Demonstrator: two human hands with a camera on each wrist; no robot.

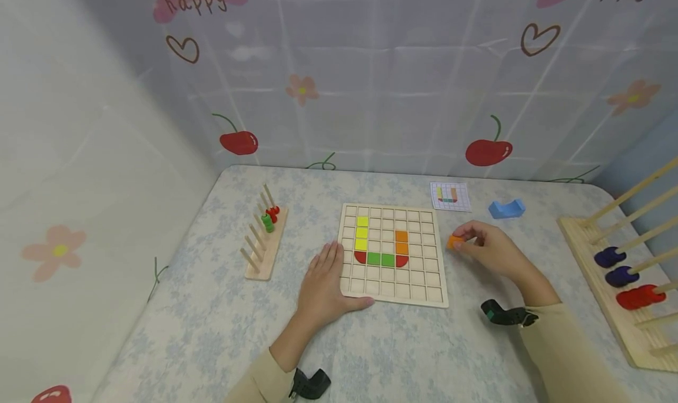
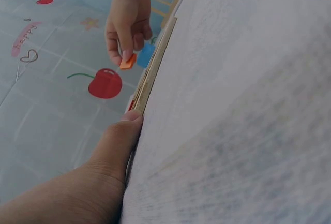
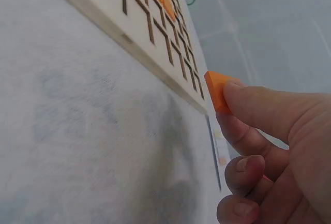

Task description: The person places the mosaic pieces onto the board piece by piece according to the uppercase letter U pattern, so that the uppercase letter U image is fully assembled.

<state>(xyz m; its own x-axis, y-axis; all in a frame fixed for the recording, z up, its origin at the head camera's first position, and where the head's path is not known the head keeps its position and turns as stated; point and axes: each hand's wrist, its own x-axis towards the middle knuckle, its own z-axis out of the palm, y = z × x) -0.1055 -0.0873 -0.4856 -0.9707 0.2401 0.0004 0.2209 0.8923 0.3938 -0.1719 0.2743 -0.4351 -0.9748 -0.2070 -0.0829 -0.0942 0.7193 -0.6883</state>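
A square wooden grid board (image 1: pixel 392 282) lies on the table, with yellow tiles (image 1: pixel 361 233), green tiles (image 1: pixel 380 259), red rounded tiles (image 1: pixel 402 261) and orange tiles (image 1: pixel 401 242) set in a U shape. My left hand (image 1: pixel 321 285) rests flat at the board's left edge, fingers straight, the thumb along the near edge. Just off the board's right side, my right hand (image 1: pixel 489 249) pinches an orange square tile (image 3: pixel 216 90) between thumb and fingers. In the right wrist view the tile is held up, apart from the board.
A pattern card (image 1: pixel 450 197) lies behind the board's right corner, with a blue curved block (image 1: pixel 507 209) to its right. A small wooden peg stand (image 1: pixel 269 253) with green and red pieces stands at left. A larger peg rack (image 1: pixel 595 285) is at far right.
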